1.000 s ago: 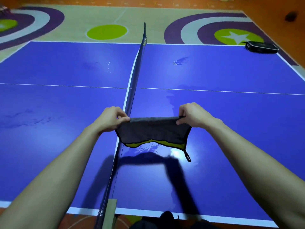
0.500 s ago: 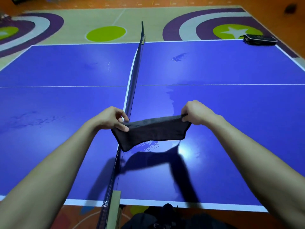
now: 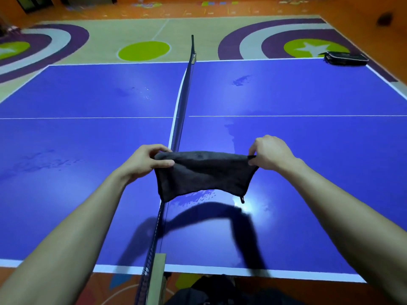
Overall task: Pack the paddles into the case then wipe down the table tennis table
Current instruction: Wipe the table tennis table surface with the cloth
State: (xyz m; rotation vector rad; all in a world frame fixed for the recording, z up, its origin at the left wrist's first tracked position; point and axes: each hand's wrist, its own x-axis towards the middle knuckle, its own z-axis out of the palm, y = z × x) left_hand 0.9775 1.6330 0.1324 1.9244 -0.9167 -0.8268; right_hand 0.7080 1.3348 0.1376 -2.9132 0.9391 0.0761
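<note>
I hold a dark grey cloth [image 3: 203, 173] stretched in the air above the blue table tennis table [image 3: 308, 150], just right of the net [image 3: 179, 119]. My left hand [image 3: 147, 161] pinches its left top corner and my right hand [image 3: 272, 154] pinches its right top corner. The cloth hangs folded, grey side out, with a small loop at its lower right corner. A black paddle case [image 3: 345, 59] lies shut at the table's far right corner. No paddles are visible.
Wet smears and droplets mark the table on both sides of the net, including under the cloth. The net post [image 3: 157, 276] stands at the near edge. A dark bag [image 3: 211, 291] sits on the orange floor below me.
The cloth has been folded over: its yellow edge, visible a second ago, is now hidden and only grey shows. Both hands have stayed at about the same place above the net.
</note>
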